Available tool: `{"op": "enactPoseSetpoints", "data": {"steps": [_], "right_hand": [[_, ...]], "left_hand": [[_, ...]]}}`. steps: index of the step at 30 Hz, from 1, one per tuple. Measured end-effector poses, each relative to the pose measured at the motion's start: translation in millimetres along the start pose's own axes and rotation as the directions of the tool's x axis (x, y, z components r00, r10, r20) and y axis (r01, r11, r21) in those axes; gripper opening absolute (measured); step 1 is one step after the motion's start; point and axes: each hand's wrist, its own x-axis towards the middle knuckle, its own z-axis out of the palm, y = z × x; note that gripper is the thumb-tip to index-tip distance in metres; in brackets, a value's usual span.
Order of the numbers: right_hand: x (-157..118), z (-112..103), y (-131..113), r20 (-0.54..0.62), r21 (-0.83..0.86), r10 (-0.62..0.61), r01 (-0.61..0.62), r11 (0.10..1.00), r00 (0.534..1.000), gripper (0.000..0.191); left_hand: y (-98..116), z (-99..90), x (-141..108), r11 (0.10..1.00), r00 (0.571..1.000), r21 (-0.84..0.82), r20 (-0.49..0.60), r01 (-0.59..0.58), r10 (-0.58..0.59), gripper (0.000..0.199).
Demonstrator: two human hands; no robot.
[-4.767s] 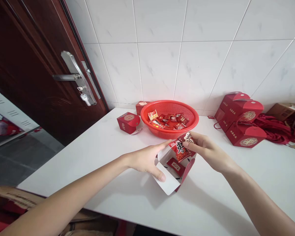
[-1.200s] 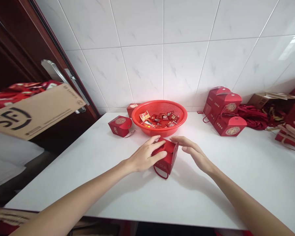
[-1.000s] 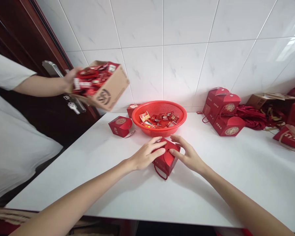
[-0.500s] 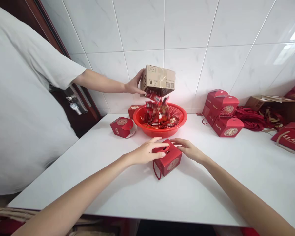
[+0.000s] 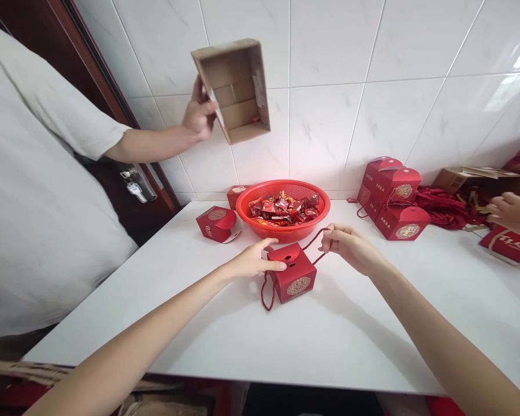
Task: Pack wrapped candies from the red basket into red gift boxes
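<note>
A small red gift box (image 5: 298, 284) with a gold round emblem stands on the white table in front of me. My left hand (image 5: 252, 261) grips it at the upper left, thumb on the top flaps and fingers toward the back. On its right side, my right hand (image 5: 349, 247) pinches the dark red rope handle (image 5: 314, 237) and holds it stretched up and outward. Another rope loop (image 5: 267, 305) hangs down at the box's left side. Just behind the box sits a red plastic basket (image 5: 281, 234) full of small wrapped packets (image 5: 286, 209).
A co-worker's hand (image 5: 201, 115) at the left holds a tilted cardboard box (image 5: 238, 130). Another person's hand (image 5: 513, 209) reaches in at the right edge. Red boxes (image 5: 392, 196) are stacked by the wall, near red cords (image 5: 444, 205). One red box (image 5: 216, 224) stands left of the basket.
The cardboard box has swung up and left, and its packets now lie in the basket. My right hand has taken the rope handle and pulled it out. A hand has appeared at the right.
</note>
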Motion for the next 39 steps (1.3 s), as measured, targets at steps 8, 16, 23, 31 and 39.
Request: {"op": "enactPoseSetpoints", "data": {"steps": [8, 16, 23, 31, 39], "right_hand": [[-9, 13, -29, 0.028, 0.036, -0.054, 0.053, 0.998, 0.998, 0.016], [-15, 37, -40, 0.029, -0.202, -0.084, 0.088, 0.975, 0.996, 0.024], [-7, 69, -18, -0.045, -0.377, -0.263, 0.228, 0.898, 0.964, 0.017], [-21, 33, -29, -0.286, -0.228, -0.37, 0.312, 0.922, 0.884, 0.019], [-63, -99, -53, -0.721, -0.308, -0.435, 0.313, 0.898, 0.54, 0.012]], "left_hand": [[22, 1.9, -3, 0.977, 0.962, -0.151, -0.25, -0.151, 0.11, 0.063], [53, -2.3, -34, 0.716, 0.882, -0.522, -0.199, -0.464, 0.427, 0.045], [47, 15.6, -43, 0.732, 0.844, -0.478, -0.039, -0.485, 0.534, 0.058], [43, 12.3, -45, 0.763, 0.829, -0.332, -0.145, -0.555, 0.541, 0.054], [33, -9.0, -24, 0.882, 0.865, -0.157, -0.331, -0.444, 0.376, 0.037]]}}
